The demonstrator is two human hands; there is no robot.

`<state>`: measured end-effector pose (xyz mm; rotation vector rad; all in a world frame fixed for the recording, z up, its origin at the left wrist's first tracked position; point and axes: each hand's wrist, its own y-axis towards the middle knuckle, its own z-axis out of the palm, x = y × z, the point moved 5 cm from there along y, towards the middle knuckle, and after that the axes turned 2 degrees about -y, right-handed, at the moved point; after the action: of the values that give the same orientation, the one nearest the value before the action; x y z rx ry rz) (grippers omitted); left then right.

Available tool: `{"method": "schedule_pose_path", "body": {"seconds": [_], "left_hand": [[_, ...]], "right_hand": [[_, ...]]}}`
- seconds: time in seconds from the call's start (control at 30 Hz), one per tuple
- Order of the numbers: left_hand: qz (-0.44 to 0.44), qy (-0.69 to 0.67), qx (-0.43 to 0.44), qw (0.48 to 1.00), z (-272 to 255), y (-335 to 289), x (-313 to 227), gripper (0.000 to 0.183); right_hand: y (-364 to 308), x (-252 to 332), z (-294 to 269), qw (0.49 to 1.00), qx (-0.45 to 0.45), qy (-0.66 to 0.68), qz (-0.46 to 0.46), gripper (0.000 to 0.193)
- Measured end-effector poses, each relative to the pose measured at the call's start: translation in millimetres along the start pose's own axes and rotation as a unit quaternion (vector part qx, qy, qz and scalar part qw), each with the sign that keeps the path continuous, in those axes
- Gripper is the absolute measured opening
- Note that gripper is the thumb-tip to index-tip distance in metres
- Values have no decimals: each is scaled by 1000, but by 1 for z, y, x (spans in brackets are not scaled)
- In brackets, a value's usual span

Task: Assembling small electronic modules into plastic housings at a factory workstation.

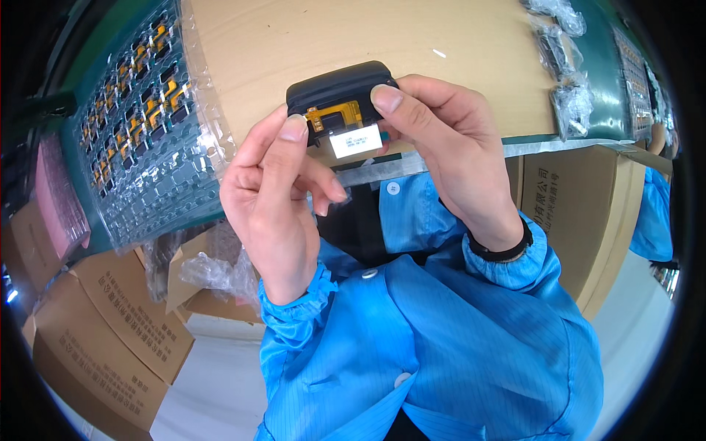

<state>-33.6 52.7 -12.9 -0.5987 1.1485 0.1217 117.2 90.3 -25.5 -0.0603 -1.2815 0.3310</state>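
Head view: I'm holding a small black module [340, 92] up in front of my chest, above the edge of the cardboard sheet [382, 44] on the bench, so its open back is facing me. My left hand [273, 198] is pinching its left edge, thumb [292, 132] pressing beside the orange flex circuit [334, 115], other fingers curled loosely under, closed only enough to steady it. My right hand [445, 136] is gripping the right edge, thumb [386, 99] lying across the top corner, fingers wrapped behind; that's carrying most of the weight. Both grips are staying on the rim, keeping pads off the flex and off the white label [356, 140] sitting just below it. A clear blister tray [140, 125] of similar small parts is lying to my left on the green mat, within reach. Bagged parts [566, 81] are sitting at far right. Cardboard boxes [110, 338] are stacked below the bench on my left, another carton [573, 213] on my right. Blue smock sleeves, dark band on the right wrist [504, 250]. Can't tell whether the label is fully stuck down.
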Motion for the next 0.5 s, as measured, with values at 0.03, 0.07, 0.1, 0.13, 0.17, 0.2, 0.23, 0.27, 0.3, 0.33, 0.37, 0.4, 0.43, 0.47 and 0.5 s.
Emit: {"method": "schedule_pose_path", "body": {"seconds": [0.03, 0.07, 0.1, 0.13, 0.17, 0.2, 0.23, 0.27, 0.3, 0.33, 0.37, 0.4, 0.43, 0.47, 0.5], "left_hand": [[0, 1, -2, 1000, 0, 0, 1, 24], [5, -9, -8, 1000, 0, 0, 0, 24], [10, -20, -14, 1000, -1, -1, -1, 24], [11, -19, -14, 1000, -3, -1, 0, 24], [29, -3, -5, 1000, -6, 0, 2, 23], [47, 14, 5, 999, -7, 1, 3, 23], [48, 15, 4, 999, -8, 0, 4, 23], [71, 45, 0, 996, -7, -1, 3, 22], [95, 74, -4, 993, -5, -1, 3, 21], [93, 75, -2, 993, -3, -1, 6, 21], [118, 80, -14, 990, -2, -3, 5, 22], [143, 85, -25, 986, -2, -5, 5, 22], [143, 86, -25, 986, 1, -7, 7, 22], [156, 86, -37, 983, 2, -9, 8, 23], [169, 85, -50, 981, 2, -11, 8, 24]], "right_hand": [[0, -1, 2, 1000, -2, 14, -3, 24], [-1, -1, 3, 1000, -1, 16, -3, 24], [-2, -3, 3, 1000, -1, 16, 3, 23], [-2, -4, 3, 1000, -1, 17, 9, 23], [-3, -3, 5, 1000, 1, 19, 9, 23], [-4, -2, 6, 1000, -2, 23, 6, 23], [-4, -2, 7, 1000, -5, 27, 3, 23], [-4, -3, 8, 1000, -7, 27, 3, 23], [-5, -5, 8, 999, -14, 40, 5, 23], [-5, -6, 8, 998, -21, 53, 7, 23], [-5, -7, 10, 998, -21, 54, 8, 23], [-6, -6, 12, 998, -24, 63, 0, 23], [-7, -6, 12, 997, -28, 72, -8, 23], [-7, -7, 12, 997, -29, 71, -8, 23], [-8, -9, 12, 997, -25, 77, 1, 22]]}}
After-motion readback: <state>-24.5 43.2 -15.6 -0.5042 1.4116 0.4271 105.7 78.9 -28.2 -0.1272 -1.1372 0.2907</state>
